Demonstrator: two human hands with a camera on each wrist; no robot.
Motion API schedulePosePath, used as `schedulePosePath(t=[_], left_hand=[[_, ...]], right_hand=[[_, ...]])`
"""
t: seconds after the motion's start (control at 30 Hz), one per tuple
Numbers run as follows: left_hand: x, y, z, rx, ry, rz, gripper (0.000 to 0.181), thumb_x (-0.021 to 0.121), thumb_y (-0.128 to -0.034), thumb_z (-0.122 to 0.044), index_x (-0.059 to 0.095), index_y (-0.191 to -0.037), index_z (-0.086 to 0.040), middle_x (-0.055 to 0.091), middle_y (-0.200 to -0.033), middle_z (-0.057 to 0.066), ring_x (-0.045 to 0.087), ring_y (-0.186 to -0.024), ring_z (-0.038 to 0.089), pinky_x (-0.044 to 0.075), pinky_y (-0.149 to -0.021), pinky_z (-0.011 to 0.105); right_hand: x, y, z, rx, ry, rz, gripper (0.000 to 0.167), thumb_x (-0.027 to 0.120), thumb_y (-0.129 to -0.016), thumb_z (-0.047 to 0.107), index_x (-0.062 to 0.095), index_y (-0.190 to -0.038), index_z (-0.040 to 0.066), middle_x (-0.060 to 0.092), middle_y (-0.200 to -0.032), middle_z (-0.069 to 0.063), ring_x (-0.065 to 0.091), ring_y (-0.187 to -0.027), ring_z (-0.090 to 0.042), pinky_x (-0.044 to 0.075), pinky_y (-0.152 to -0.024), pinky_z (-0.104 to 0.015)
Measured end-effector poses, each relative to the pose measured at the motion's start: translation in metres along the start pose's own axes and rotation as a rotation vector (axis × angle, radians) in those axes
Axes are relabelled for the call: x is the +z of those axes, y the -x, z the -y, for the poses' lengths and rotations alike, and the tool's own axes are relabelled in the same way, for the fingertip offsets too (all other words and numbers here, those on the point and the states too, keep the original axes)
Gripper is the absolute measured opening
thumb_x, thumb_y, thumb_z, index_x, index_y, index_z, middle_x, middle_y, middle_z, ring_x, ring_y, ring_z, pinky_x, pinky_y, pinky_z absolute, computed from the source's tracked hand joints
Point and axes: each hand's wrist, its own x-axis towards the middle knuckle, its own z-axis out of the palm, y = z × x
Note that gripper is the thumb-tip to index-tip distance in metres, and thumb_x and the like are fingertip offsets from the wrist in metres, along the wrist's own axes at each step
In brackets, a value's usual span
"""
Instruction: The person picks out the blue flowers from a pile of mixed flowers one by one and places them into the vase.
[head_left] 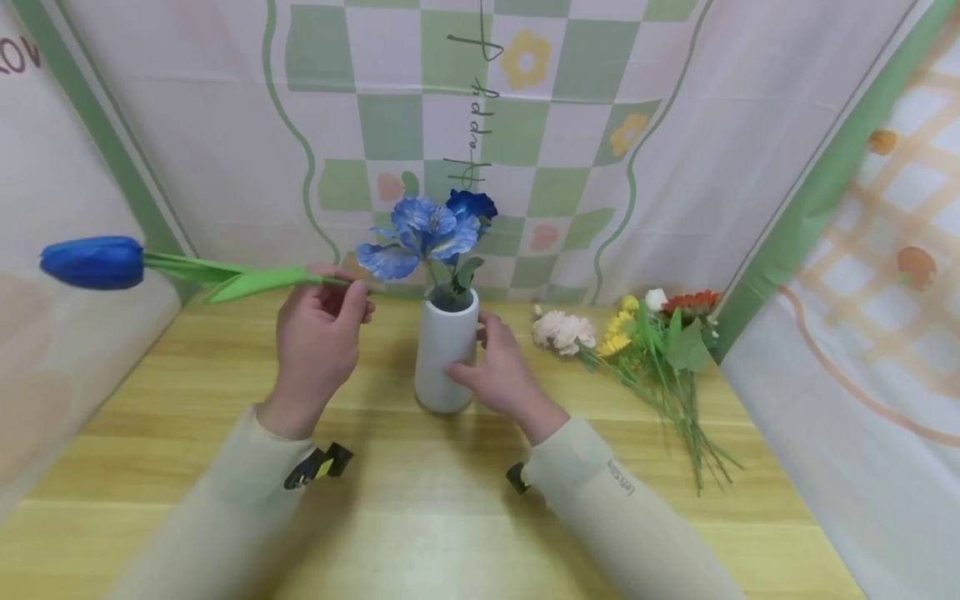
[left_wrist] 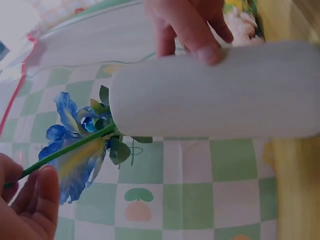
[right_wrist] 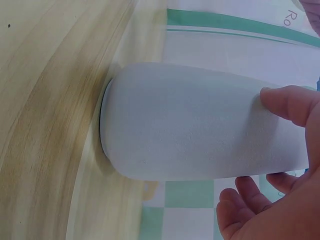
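Note:
My left hand (head_left: 317, 343) pinches the green stem of a blue artificial tulip (head_left: 92, 262) between thumb and fingers. The tulip lies nearly level, its bloom out to the left and its stem end toward the vase. A white vase (head_left: 442, 362) stands upright on the table, steadied by my right hand (head_left: 504, 367), whose thumb and fingers grip its right side. In the vase are a light blue ruffled flower (head_left: 420, 232) and a dark blue flower (head_left: 472, 202). In the left wrist view the tulip stem (left_wrist: 70, 150) crosses in front of the light blue petals.
On the right of the wooden table (head_left: 420, 517) lies a loose bunch of artificial flowers: pale pink blooms (head_left: 564, 332), yellow ones (head_left: 618, 329) and a red-orange one (head_left: 692, 302), with green stems (head_left: 686, 408). A checked cloth (head_left: 495, 125) hangs close behind the vase.

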Motion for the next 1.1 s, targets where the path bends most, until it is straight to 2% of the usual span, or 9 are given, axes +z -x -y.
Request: schedulePosePath(t=[0.1,0.17,0.37,0.53,0.63,0.8,0.97,1.03,1.1], left_hand=[[0.003,-0.007,-0.003,-0.001,-0.120,0.058,0.013,0.060,-0.1004,-0.018,0.062,-0.105,-0.006,0.066,-0.082,0.005,0.063,-0.070,0.015,0.055,-0.057,0.028],[0.006,-0.012,-0.006,0.022,-0.182,0.091,0.012,0.059,-0.1007,-0.018,0.061,-0.104,-0.006,0.065,-0.081,0.004,0.062,-0.069,0.015,0.054,-0.054,0.031],[0.018,-0.023,-0.018,0.140,-0.343,0.121,0.011,0.058,-0.0991,-0.013,0.061,-0.102,-0.003,0.067,-0.085,0.009,0.063,-0.072,0.020,0.052,-0.060,0.036],[0.029,-0.027,-0.024,0.229,-0.421,0.135,0.008,0.062,-0.0961,-0.010,0.064,-0.096,-0.002,0.071,-0.087,0.012,0.067,-0.075,0.024,0.053,-0.061,0.038],[0.034,-0.029,-0.023,0.244,-0.438,0.159,0.006,0.065,-0.0944,-0.009,0.066,-0.095,-0.003,0.072,-0.088,0.012,0.069,-0.078,0.024,0.054,-0.063,0.039],[0.039,-0.031,-0.014,0.190,-0.424,0.219,0.004,0.068,-0.0918,-0.007,0.069,-0.093,-0.003,0.071,-0.091,0.011,0.069,-0.084,0.025,0.056,-0.070,0.039],[0.046,-0.033,-0.002,0.051,-0.402,0.289,0.007,0.071,-0.0906,-0.014,0.071,-0.093,-0.008,0.069,-0.098,0.007,0.065,-0.095,0.026,0.052,-0.080,0.043],[0.047,-0.032,0.002,0.008,-0.347,0.308,0.010,0.069,-0.0923,-0.018,0.069,-0.091,-0.008,0.068,-0.095,0.006,0.066,-0.088,0.024,0.053,-0.076,0.042],[0.046,-0.031,0.005,-0.024,-0.252,0.328,0.013,0.065,-0.0948,-0.020,0.066,-0.093,-0.007,0.067,-0.095,0.006,0.067,-0.080,0.022,0.056,-0.070,0.039]], right_hand=[[-0.001,0.000,0.000,-0.003,-0.006,0.004,0.090,0.085,-0.078,0.023,0.033,-0.149,0.005,0.047,-0.134,-0.016,0.048,-0.124,-0.038,0.042,-0.102,-0.051],[-0.002,0.000,0.001,-0.001,-0.010,0.010,0.089,0.085,-0.079,0.023,0.033,-0.149,0.005,0.046,-0.135,-0.016,0.047,-0.125,-0.039,0.042,-0.103,-0.051],[-0.003,0.001,0.004,0.012,-0.016,0.019,0.087,0.084,-0.079,0.023,0.034,-0.148,0.006,0.046,-0.134,-0.016,0.047,-0.126,-0.040,0.042,-0.103,-0.050],[-0.002,0.000,0.003,0.006,-0.008,0.021,0.086,0.084,-0.080,0.024,0.034,-0.147,0.005,0.047,-0.132,-0.016,0.047,-0.124,-0.039,0.043,-0.101,-0.049],[-0.002,0.000,0.002,0.002,-0.002,0.019,0.087,0.084,-0.080,0.025,0.034,-0.147,0.005,0.047,-0.131,-0.016,0.048,-0.123,-0.040,0.044,-0.100,-0.049],[-0.001,0.000,0.001,0.002,-0.009,0.020,0.087,0.084,-0.080,0.025,0.033,-0.148,0.006,0.047,-0.132,-0.016,0.048,-0.123,-0.040,0.044,-0.099,-0.048],[-0.002,0.002,0.001,0.001,-0.015,0.019,0.086,0.084,-0.081,0.025,0.034,-0.148,0.006,0.047,-0.132,-0.015,0.048,-0.122,-0.039,0.044,-0.098,-0.048],[-0.002,0.002,0.001,0.000,-0.016,0.018,0.086,0.084,-0.081,0.025,0.033,-0.148,0.006,0.047,-0.132,-0.015,0.048,-0.122,-0.039,0.044,-0.099,-0.049],[-0.002,0.002,0.001,0.003,-0.017,0.020,0.086,0.084,-0.081,0.025,0.033,-0.149,0.007,0.047,-0.132,-0.015,0.049,-0.122,-0.039,0.044,-0.099,-0.049]])
